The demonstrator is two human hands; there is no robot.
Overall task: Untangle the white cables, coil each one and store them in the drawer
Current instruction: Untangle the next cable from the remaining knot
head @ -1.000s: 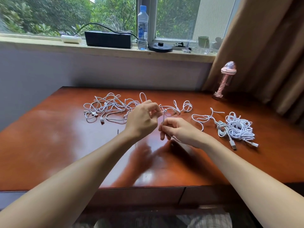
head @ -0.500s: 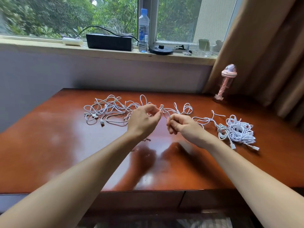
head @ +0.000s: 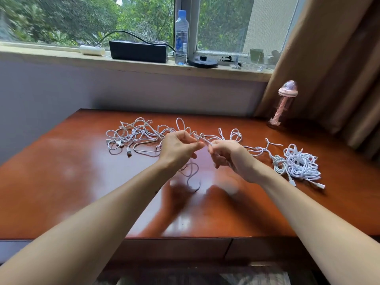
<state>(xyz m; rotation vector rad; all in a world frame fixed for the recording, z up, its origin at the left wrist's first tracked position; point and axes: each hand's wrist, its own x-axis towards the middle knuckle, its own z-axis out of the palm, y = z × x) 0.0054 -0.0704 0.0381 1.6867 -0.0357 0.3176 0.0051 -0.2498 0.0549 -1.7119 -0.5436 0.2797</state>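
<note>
left hand [head: 178,150]: raised over the table [head: 61,182], fingers curled, thumb and forefinger pinching a white cable.
right hand [head: 232,157]: fingers curled, pinching the same cable just beside the left fingertips.
held strand [head: 202,140]: short span between the two pinches; long axis left to right, dipping slightly toward the right hand.
tangle [head: 135,136]: loose white cables on the table, behind and left of the left hand; nearer that hand.
bundle [head: 301,163]: rough white coil at far right, nearer the right hand, well apart from the tangle.
drawer [head: 176,248]: front closed, below the near table edge.
judged step: untangling; next pull probably along the strand's left-right axis, slack fed from the tangle side.
</note>
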